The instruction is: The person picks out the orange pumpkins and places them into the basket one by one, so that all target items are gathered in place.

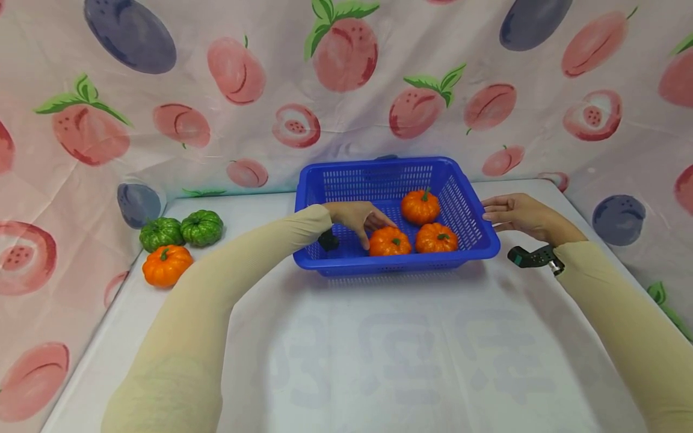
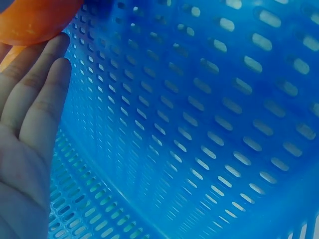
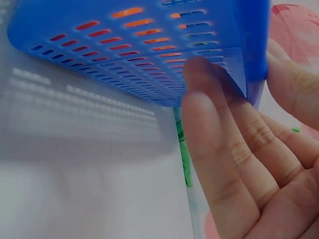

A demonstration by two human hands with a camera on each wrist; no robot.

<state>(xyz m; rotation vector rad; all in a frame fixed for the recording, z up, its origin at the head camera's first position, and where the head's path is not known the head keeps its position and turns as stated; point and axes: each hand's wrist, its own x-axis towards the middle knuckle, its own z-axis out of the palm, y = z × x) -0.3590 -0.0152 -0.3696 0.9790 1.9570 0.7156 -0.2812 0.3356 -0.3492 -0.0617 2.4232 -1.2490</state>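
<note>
Orange pumpkin point(image 1: 391, 242), one: lies inside the blue basket point(image 1: 397, 261), at the fingertips of the left hand point(image 1: 357, 216).

Left hand: thumb spread from the fingers, straight fingertips touching that pumpkin; from my remote feed I cannot tell how firmly.

Right hand point(image 1: 527, 216): outside the basket, pinching its rim, which I see between thumb and fingers.

Also in the basket, two: a second orange pumpkin point(image 1: 420, 207), to the right of the left hand's fingertips; a third orange pumpkin point(image 1: 436, 238), just right of the touched one.

Left of the left hand, well apart from it, on my white tabletop point(image 1: 325, 361): two green pumpkins point(image 1: 202, 228), side by side; a fourth orange pumpkin point(image 1: 168, 266), just in front of them.

Below the right hand, at its wrist: black device point(image 1: 533, 257), one.

Beyond both hands: fruit-print cloth point(image 1: 189, 78), hanging.
</note>
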